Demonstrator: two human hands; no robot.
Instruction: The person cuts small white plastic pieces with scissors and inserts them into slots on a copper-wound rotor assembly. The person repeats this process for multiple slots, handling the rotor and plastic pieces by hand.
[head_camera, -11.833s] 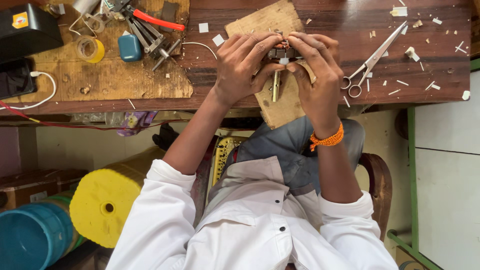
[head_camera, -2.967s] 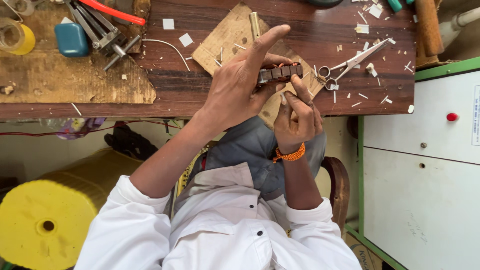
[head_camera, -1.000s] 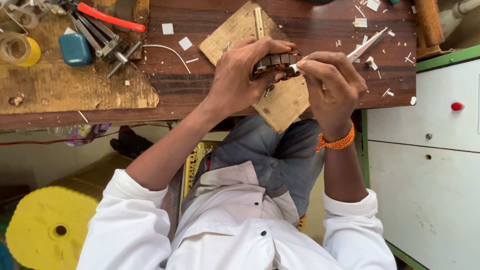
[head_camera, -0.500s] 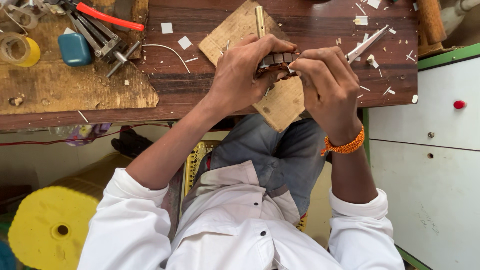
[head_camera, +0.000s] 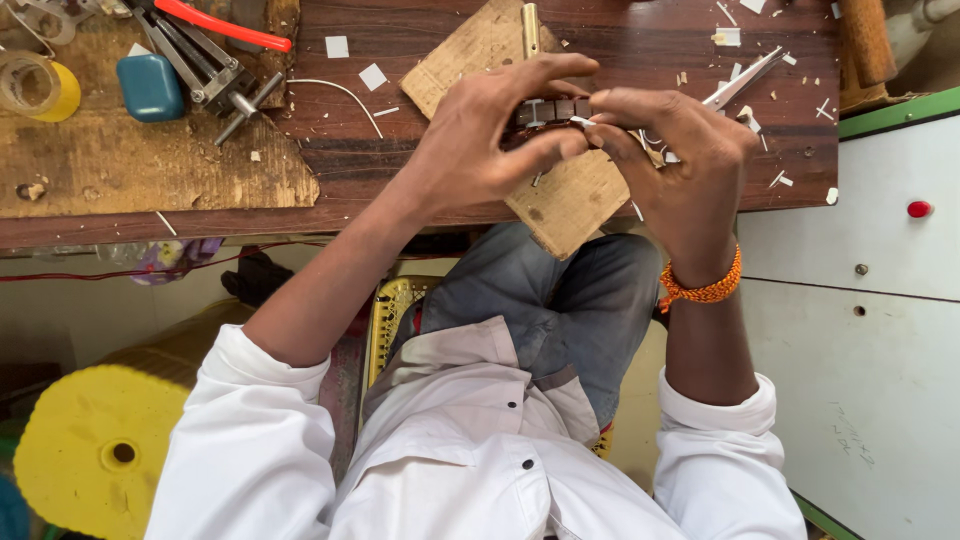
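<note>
Since prior frame, your right hand closed in on slotted metal core.
Left hand clamps it, right pinches end; small, rigid, dense-looking — grip by outer edges.

Two hands, left and right, on one small slotted metal part. One wooden board, one tape roll, one blue box, one pair of scissors, one surface.
</note>
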